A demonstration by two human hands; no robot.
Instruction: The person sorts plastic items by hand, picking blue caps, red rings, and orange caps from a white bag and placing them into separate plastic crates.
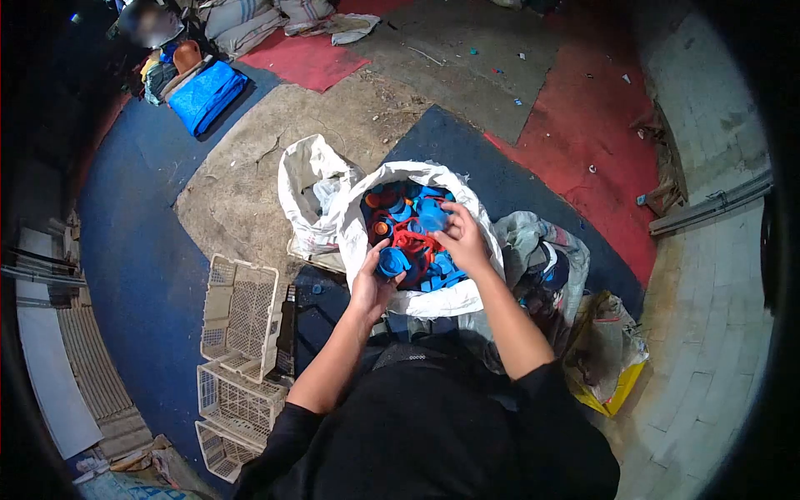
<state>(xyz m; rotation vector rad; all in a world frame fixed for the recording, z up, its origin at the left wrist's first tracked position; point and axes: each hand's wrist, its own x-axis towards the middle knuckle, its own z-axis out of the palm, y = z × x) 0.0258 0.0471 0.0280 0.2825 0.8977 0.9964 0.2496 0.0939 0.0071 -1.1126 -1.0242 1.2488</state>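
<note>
A white woven sack [425, 307] stands open in front of me, filled with red, blue and orange plastic pieces [414, 242]. Over its left side, my left hand [372, 283] has its fingers curled round a round blue plastic cap [392, 262], hollow side showing. My right hand [462, 239] is above the sack's right half, pinching a translucent blue plastic piece [432, 215] that looks like a small cup. The exact shape of that piece is blurred.
Another white sack [304, 179] adjoins on the left. Beige plastic crates [242, 317] stack at lower left. To the right are a filled grey sack [521, 233] and a yellow-bottomed bag [621, 387]. A folded blue tarp [207, 96] lies near another person at upper left.
</note>
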